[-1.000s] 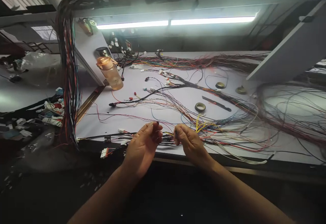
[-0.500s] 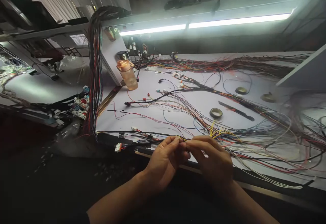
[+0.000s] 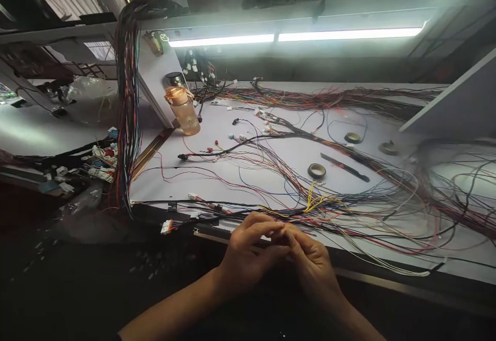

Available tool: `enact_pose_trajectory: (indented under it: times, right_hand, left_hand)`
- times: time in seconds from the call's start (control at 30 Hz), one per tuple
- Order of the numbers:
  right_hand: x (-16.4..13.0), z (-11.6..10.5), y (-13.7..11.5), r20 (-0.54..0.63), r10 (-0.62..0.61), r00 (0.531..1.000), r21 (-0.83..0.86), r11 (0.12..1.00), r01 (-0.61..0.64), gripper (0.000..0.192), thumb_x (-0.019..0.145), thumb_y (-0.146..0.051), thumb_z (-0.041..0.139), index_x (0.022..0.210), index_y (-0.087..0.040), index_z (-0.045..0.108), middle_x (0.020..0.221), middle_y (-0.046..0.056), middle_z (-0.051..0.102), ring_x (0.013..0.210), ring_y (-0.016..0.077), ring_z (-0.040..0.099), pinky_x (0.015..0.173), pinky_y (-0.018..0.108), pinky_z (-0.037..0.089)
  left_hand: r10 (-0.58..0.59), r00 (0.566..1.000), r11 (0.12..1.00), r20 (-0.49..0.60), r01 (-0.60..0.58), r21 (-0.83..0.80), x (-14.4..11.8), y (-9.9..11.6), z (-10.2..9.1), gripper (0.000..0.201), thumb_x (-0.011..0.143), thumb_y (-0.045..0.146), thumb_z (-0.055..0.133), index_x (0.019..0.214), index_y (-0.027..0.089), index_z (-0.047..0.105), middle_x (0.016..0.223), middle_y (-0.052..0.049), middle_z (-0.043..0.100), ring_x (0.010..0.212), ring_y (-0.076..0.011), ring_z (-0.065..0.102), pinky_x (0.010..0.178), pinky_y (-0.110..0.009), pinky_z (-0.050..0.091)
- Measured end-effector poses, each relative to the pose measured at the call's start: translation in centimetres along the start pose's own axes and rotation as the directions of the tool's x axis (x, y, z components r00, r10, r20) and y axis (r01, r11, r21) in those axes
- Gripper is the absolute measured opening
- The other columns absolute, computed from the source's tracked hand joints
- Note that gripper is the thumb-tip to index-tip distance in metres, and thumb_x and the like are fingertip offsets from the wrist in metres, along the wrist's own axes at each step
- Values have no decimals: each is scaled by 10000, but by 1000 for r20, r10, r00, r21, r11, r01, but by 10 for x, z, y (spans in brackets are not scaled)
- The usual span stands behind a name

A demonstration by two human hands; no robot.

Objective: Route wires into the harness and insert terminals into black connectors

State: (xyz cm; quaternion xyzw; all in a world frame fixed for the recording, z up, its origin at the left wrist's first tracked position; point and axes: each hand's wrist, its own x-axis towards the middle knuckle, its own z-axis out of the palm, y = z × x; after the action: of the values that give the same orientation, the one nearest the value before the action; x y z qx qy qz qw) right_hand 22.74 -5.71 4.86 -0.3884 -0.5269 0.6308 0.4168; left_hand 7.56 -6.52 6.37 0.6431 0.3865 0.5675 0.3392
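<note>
Head view showed the left hand (image 3: pixel 248 253) and the right hand (image 3: pixel 310 261) meeting at the near edge of the white table (image 3: pixel 271 155), fingertips pressed together. Both hands were curled narrow, thumbs and forefingers pinched in around something small at the point of contact; whether that item was a wire end or a terminal could not be told, since the fingers hid it. The loose wire bundle (image 3: pixel 329 212) lay on the table just beyond the fingertips, with yellow, red, blue and black strands fanning to the right, and some strands ran in toward the pinch. To the left of the hands a small white connector (image 3: pixel 166 226) with red leads rested at the table edge. Farther back, a roll of tape (image 3: pixel 316 170) lay flat on the table with a dark flat tool (image 3: pixel 344 168) just beside it. Two more rolls (image 3: pixel 352 137) sat beyond, nearer the right side. At the left rear an orange bottle (image 3: pixel 184 111) stood upright against a slanted white panel. A thick hanging wire harness (image 3: pixel 126 113) dropped from an overhead shelf at far left. A light bar (image 3: pixel 294 36) ran across the back.
</note>
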Motion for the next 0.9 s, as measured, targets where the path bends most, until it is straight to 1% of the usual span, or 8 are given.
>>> enact_pose_trajectory:
  times: [0.1,0.23,0.33,0.47,0.57,0.67,0.77,0.9]
  right_hand:
    - [-2,-2,-2,101,93,991,65,993,-99,390,936,-500,500,862,-173,698,777,39,574,744,156,527,701,257,460]
    - [-3,1,5,217,188,958,163,960,-225,495,902,-608,489,941,-157,689,787,58,575,701,157,518,637,265,454]
    - [-1,5,13,153,170,974,222,954,-201,498,845,-639,559,966,-171,677,847,68,594,768,177,538,661,269,461]
    - [2,10,16,59,136,989,272,951,-147,412,820,-588,634,873,-179,641,762,21,550,712,137,495,646,235,434]
    - [3,10,13,7,137,991,303,944,-133,314,851,-504,643,883,-194,608,730,-14,522,663,106,471,646,217,422]
    - [1,9,9,-31,117,993,265,958,-105,299,850,-483,652,973,-215,601,823,-4,569,725,120,517,698,228,449]
    - [0,7,6,-52,105,993,216,972,-92,341,838,-508,654,1020,-226,591,899,17,601,817,152,563,751,248,469]
    - [-1,5,7,0,108,994,256,961,-104,416,799,-533,687,1055,-227,571,946,39,604,885,184,579,800,290,478]
  left_hand:
    - [-31,1000,999,2,31,30,-2,-3,-1,343,772,126,710,1072,292,704,961,-51,623,891,-163,618,762,-281,533]
    - [-235,968,961,87,245,-131,-5,-1,-3,263,785,154,703,1000,299,749,1003,-78,615,954,-195,600,836,-325,508]
    - [-404,908,832,111,415,-369,-7,0,1,181,780,182,717,907,299,773,955,-63,595,925,-174,580,848,-312,483]
    - [-519,851,713,84,485,-506,-9,0,8,95,764,203,739,809,278,775,902,-40,575,912,-156,562,852,-296,464]
    - [-546,837,729,37,496,-472,-10,0,10,42,777,209,727,770,242,752,877,-31,565,852,-140,561,790,-280,462]
    - [-525,850,760,33,486,-432,-9,1,10,60,799,220,705,742,202,703,845,-29,560,824,-137,554,785,-280,451]
    - [-483,872,776,84,471,-419,-7,2,9,84,821,239,681,764,187,648,844,-34,555,848,-149,544,811,-292,440]
    - [-398,900,813,177,436,-387,-8,1,6,95,850,252,635,803,188,584,868,-45,531,884,-168,516,860,-324,424]
